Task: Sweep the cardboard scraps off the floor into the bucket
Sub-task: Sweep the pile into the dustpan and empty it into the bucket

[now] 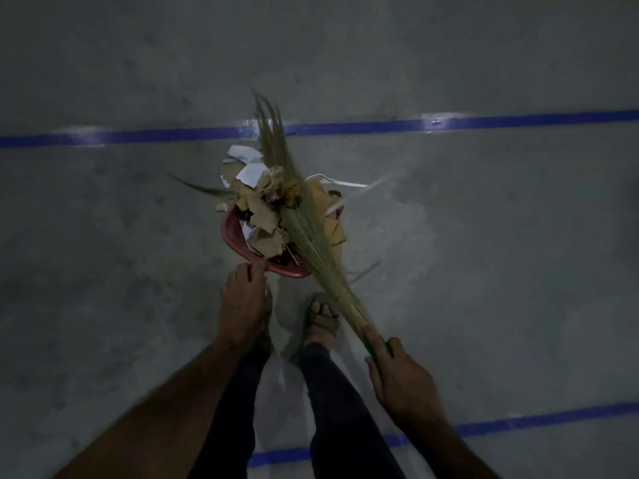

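A red dustpan (232, 225) lies on the grey floor, heaped with brown cardboard scraps (264, 216) and a few white paper pieces (249, 174). My left hand (242, 302) grips the dustpan's near edge or handle. A straw broom (304, 229) lies across the pile, its bristle tips reaching past the far blue line. My right hand (403, 382) grips the broom's green handle (378, 350) low at the right. No bucket is in view.
Blue tape lines cross the concrete floor, a far one (380, 127) and a near one (484, 426). My two sandalled feet (323, 318) stand just behind the dustpan. A white strip (349, 183) pokes out right of the pile.
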`<control>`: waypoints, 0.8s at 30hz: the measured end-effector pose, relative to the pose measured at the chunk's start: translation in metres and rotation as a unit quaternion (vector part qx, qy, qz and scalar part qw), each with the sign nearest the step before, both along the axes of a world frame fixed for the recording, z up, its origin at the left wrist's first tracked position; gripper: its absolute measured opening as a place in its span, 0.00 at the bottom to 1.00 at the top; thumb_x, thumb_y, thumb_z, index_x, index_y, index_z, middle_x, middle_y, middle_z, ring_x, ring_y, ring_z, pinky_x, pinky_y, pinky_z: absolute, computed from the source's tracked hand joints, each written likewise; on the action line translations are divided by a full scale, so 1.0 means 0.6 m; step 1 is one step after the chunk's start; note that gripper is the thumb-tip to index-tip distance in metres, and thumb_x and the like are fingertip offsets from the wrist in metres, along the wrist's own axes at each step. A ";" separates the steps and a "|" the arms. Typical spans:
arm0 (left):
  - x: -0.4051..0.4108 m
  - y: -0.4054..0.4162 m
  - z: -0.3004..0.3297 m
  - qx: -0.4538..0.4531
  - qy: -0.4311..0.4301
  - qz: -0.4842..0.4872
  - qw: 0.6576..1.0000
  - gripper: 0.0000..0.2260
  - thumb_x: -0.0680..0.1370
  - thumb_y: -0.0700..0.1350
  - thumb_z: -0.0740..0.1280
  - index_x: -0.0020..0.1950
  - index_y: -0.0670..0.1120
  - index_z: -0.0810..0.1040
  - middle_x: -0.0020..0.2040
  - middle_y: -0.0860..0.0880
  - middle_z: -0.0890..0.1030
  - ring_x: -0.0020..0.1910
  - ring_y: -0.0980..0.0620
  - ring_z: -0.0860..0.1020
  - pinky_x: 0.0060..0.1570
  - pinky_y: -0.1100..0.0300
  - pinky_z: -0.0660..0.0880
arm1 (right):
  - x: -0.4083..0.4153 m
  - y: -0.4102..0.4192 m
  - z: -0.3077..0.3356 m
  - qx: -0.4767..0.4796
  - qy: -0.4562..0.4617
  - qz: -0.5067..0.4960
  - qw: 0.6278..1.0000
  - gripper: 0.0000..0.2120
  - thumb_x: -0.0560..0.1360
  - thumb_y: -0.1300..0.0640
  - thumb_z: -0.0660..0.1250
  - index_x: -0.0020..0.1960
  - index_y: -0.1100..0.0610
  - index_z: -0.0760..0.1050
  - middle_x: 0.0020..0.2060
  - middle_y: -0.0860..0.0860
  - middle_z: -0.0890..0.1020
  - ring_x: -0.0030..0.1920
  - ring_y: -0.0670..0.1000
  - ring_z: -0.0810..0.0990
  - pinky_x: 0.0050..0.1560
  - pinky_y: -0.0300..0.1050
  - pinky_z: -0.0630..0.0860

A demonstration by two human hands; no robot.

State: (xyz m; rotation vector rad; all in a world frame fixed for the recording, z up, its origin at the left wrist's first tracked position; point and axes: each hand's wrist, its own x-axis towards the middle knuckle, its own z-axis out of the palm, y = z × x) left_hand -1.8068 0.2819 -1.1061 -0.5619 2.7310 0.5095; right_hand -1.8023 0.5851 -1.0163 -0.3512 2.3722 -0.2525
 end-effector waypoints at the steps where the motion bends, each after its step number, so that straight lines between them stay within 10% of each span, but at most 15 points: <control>1: 0.009 0.007 0.037 -0.004 0.012 0.003 1.000 0.19 0.77 0.37 0.66 0.67 0.47 0.71 0.50 0.44 0.72 0.48 0.42 0.71 0.45 0.49 0.70 | 0.010 0.005 0.036 -0.002 0.008 -0.005 1.000 0.30 0.82 0.45 0.54 0.77 0.36 0.40 0.51 0.49 0.70 0.38 0.52 0.77 0.34 0.51 0.75; 12: 0.190 0.003 0.306 -0.090 0.148 -0.046 0.984 0.15 0.81 0.39 0.65 0.68 0.45 0.73 0.48 0.43 0.72 0.44 0.41 0.71 0.40 0.49 0.67 | 0.233 0.000 0.302 -0.004 0.087 -0.019 0.996 0.32 0.72 0.37 0.36 0.76 0.34 0.36 0.51 0.51 0.70 0.42 0.56 0.78 0.36 0.49 0.72; 24: 0.543 -0.072 0.470 -0.115 0.223 -0.123 0.960 0.13 0.81 0.40 0.64 0.66 0.44 0.75 0.46 0.43 0.73 0.43 0.40 0.73 0.38 0.49 0.69 | 0.686 -0.072 0.426 0.005 0.226 -0.056 0.972 0.43 0.78 0.51 0.64 0.78 0.35 0.35 0.51 0.54 0.76 0.32 0.53 0.76 0.26 0.45 0.67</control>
